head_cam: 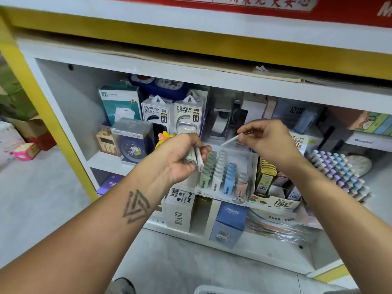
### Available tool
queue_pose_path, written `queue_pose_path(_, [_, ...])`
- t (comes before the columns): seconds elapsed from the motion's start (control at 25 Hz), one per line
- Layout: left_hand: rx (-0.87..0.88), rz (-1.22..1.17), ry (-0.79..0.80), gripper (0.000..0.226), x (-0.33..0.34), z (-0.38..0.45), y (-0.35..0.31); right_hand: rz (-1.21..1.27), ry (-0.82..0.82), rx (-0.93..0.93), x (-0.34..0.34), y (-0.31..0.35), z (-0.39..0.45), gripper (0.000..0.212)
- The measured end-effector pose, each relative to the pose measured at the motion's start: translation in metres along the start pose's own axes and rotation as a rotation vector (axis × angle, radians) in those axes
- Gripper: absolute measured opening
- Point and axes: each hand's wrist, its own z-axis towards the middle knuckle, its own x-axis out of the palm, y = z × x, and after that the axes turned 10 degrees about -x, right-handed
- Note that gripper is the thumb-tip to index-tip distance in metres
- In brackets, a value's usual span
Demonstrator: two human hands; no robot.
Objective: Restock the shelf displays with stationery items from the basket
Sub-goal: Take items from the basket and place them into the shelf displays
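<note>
My left hand (182,156) grips a small bunch of slim white and green lead cases (196,158), just left of a clear display box (250,164). That box holds rows of green, white, blue and pink cases (222,172). My right hand (267,138) pinches one white case (229,141) by its end, tilted above the back of the clear box. Only a white rim of the basket (214,290) shows at the bottom edge.
Power bank boxes (172,114), clocks (132,145) and a tape dispenser (222,122) stand behind on the shelf. A yellow lead-case display (273,183) and pastel pens (339,170) sit to the right. Boxes (230,223) fill the lower shelf. Yellow frame (48,115) at left.
</note>
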Motion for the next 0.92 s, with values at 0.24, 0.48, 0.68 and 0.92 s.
queue_pose_path(0.24, [0.007,-0.104,0.087,0.011,-0.001,0.0,-0.003,-0.433,0.03,-0.449,0.01,-0.004,-0.007,0.015])
queue_pose_path(0.48, [0.035,-0.169,0.05,0.013,0.0,-0.001,-0.004,-0.41,0.073,-0.392,0.009,-0.01,-0.018,0.021])
queue_pose_path(0.68, [0.056,-0.167,0.035,0.018,0.001,-0.006,-0.003,-0.502,0.053,-0.417,0.013,-0.008,-0.01,0.018])
queue_pose_path(0.92, [0.042,-0.131,0.025,0.016,0.0,-0.007,-0.002,-0.68,0.161,-0.184,0.037,-0.019,0.021,0.016])
